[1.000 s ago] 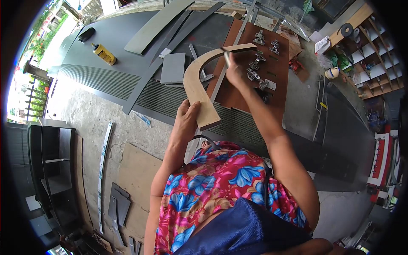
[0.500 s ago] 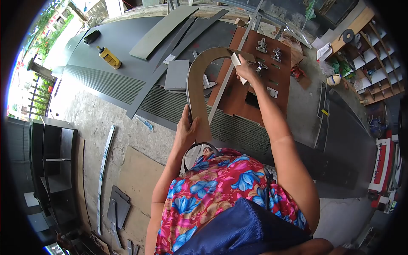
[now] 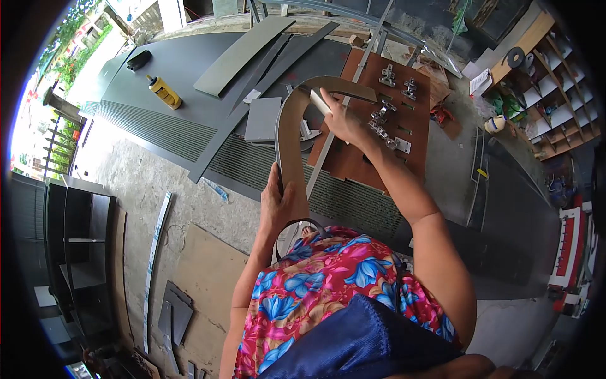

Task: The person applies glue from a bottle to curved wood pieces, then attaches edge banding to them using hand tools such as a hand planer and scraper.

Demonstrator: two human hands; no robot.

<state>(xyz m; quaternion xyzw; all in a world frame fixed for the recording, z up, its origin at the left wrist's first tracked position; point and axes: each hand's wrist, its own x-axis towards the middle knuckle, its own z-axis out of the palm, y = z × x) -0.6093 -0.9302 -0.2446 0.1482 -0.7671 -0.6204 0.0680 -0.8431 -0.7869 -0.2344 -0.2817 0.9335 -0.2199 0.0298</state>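
Note:
A hook-shaped curved strip (image 3: 290, 136), brown on its broad face with a dark outer edge, rises in front of me. My left hand (image 3: 276, 205) is closed around its lower end, thumb on the brown face. My right hand (image 3: 346, 121) grips a pale rectangular block (image 3: 320, 101), whose front end lies at the strip's inner edge near the top of the bend. Under the strip's far end is a reddish-brown panel (image 3: 344, 155) with cut slots. Several metal hinges (image 3: 383, 112) sit on it, to the right of my right hand.
On the dark work surface (image 3: 196, 66) stand a yellow bottle (image 3: 164, 92) and long grey strips (image 3: 243, 57). A small grey board (image 3: 262, 120) lies left of the curved strip. Shelving (image 3: 555, 95) stands at the right, a dark cabinet (image 3: 88, 234) at the left.
My right hand has moved left and slightly down with the block, along the bend. The curved strip has tilted a little; my left hand keeps its hold. More hinges now show.

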